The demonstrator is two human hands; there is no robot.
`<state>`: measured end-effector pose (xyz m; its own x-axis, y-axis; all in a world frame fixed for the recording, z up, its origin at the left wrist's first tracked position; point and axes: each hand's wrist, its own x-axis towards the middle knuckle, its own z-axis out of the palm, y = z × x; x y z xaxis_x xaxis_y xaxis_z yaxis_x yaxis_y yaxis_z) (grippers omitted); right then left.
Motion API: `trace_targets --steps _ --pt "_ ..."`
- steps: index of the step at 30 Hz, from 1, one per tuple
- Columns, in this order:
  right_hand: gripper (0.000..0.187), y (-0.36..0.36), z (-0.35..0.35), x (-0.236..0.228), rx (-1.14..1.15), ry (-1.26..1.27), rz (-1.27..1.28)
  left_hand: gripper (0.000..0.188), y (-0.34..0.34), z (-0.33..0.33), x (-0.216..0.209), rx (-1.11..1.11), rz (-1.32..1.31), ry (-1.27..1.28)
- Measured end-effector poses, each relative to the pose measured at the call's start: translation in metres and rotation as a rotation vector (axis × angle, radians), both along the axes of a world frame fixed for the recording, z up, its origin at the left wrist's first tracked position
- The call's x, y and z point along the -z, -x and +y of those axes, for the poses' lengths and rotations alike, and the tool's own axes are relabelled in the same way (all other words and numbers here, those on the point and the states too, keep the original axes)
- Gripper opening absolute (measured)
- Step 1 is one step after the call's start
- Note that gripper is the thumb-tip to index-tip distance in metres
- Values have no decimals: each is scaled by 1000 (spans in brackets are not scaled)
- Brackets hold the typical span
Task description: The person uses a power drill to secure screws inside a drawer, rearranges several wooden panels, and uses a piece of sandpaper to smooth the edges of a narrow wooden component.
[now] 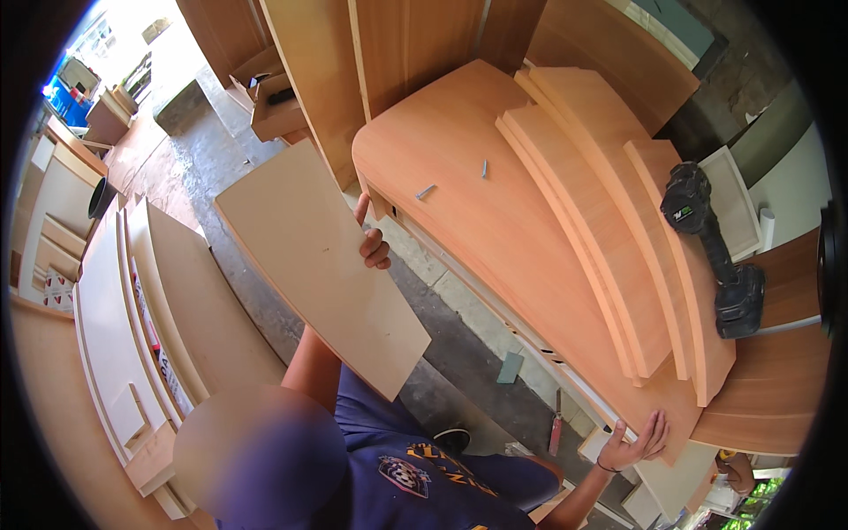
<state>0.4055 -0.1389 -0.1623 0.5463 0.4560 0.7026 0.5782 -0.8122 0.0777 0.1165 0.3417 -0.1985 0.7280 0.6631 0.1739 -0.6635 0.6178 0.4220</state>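
A flat pale wooden board (309, 256) is tilted up in my left hand (375, 247). The fingers curl around its right edge, and the forearm passes behind it. My right hand (640, 442) lies with fingers stretched on the near right end of a large round-cornered wooden panel (459, 221), its thumb by the panel's edge. Two loose screws, one (426, 191) nearer and one (484, 168) farther, rest on the panel. Curved wooden boards (583, 238) are piled on its right side. A black cordless drill (707, 238) lies across the outermost curved board.
Tall wooden panels (415, 53) stand at the back. More boards (190, 291) lean at the left. A cardboard box (276, 106) sits farther back. On the floor are a red-handled tool (556, 428) and a small green piece (510, 367).
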Motion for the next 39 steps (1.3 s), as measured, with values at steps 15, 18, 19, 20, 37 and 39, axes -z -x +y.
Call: trace_targets --steps 15,18,19,20,37,39 --pt "74 -6 -2 10 2 -20 -146 82 5 -4 -14 26 98 -62" --pt "73 -10 -3 12 14 -17 -158 84 8 -2 -14 16 128 -86" --pt "72 -11 -2 14 -13 -45 -185 84 9 4 -11 31 115 -106" --pt "71 -13 0 16 -20 -62 -198 85 9 9 -8 48 103 -126" --pt "62 -25 12 20 -42 -145 -373 65 -5 62 11 235 -40 -294" --pt "61 -25 13 20 -47 -151 -381 71 -9 67 15 265 -43 -328"
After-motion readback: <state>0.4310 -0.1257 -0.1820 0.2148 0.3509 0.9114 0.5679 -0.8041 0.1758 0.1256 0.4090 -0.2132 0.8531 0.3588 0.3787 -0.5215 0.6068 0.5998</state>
